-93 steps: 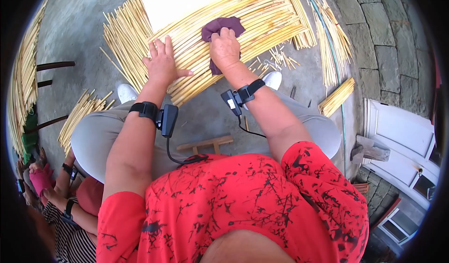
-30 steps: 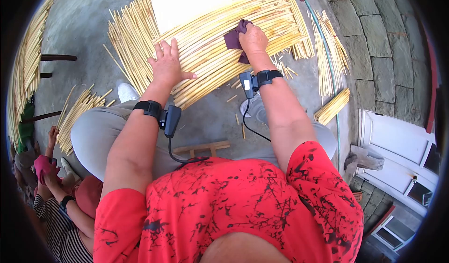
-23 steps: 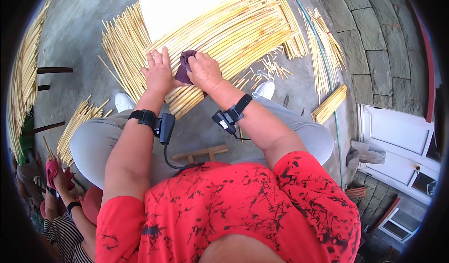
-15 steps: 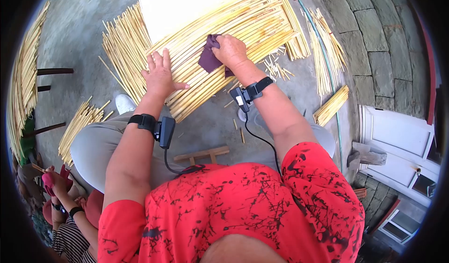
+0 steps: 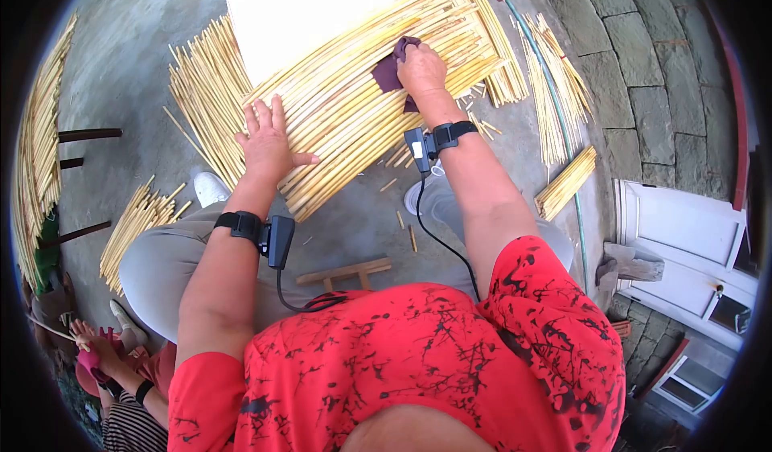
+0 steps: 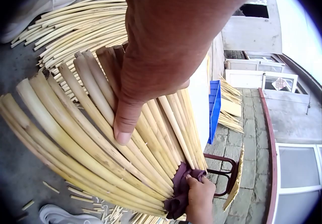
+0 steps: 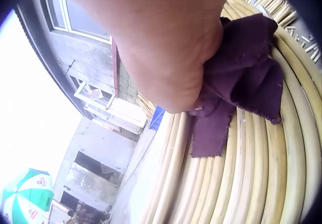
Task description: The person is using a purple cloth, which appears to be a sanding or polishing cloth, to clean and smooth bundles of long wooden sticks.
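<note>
A row of pale yellow stalks (image 5: 346,126), like reeds or thin canes, lies side by side in front of me. My left hand (image 5: 267,145) rests on the near-left part of the row, fingers spread and thumb out to the side. In the left wrist view its thumb (image 6: 126,121) presses on the stalks. Toward the right end, my right hand (image 5: 422,70) grips a bunched dark purple cloth (image 5: 387,74) against the stalks. The right wrist view has the cloth (image 7: 241,73) draped over them, its loose edges spreading from under the hand; most of the fingers are hidden there.
A white board (image 5: 310,18) lies beyond the stalks. More stalks (image 5: 205,90) fan out at the left, and short cut pieces (image 5: 482,126) litter the floor at the right. A low wooden stool (image 5: 344,272) stands between my legs. Another person's hands (image 5: 92,347) work at lower left.
My right hand slid the cloth left, close to my left hand, about 0.8 s ago, then back rightward along the stalks. The left hand stays spread in nearly the same spot.
</note>
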Available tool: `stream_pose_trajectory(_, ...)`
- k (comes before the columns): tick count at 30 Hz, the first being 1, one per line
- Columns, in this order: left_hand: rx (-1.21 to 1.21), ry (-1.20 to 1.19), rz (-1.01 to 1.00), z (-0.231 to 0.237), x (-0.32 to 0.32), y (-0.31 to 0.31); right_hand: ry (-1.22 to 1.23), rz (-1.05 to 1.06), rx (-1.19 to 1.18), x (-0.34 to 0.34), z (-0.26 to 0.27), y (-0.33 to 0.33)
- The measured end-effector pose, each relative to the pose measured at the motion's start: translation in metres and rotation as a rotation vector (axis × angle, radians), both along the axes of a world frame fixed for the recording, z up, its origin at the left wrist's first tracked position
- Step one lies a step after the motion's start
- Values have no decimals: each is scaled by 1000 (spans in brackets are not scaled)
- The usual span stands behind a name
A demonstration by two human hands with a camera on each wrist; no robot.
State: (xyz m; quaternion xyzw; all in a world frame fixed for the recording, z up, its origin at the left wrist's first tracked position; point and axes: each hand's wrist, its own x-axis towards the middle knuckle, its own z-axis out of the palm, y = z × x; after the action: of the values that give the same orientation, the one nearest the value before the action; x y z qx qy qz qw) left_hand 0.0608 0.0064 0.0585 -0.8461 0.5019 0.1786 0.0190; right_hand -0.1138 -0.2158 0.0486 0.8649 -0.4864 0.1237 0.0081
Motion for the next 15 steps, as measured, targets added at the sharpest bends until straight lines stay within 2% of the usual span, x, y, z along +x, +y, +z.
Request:
stream_pose_trajectory(5,-83,-22,-20,-5,-1,1,-166,300,174,25,-4,111)
stream_pose_trajectory(7,-52,-38,-5,-1,-1,1,-240,376,407,27,4,140)
stream_pose_trajectory(9,-93,-64,-32,-9,1,2,-336,347,983,19,9,144)
stream_pose_trajectory(10,-98,-50,-26,-12,3,2,-502,262,1185,9,3,142)
stream_pose_trajectory(11,-103,-36,-17,-12,3,1,-554,187,1374,-4,-4,134)
stream_pose_trajectory(13,-121,-26,-6,-13,5,0,-652,32,1504,-36,-1,120)
stream_pose_trajectory(15,-151,-12,18,-17,9,-1,-852,-153,1511,-63,25,116)
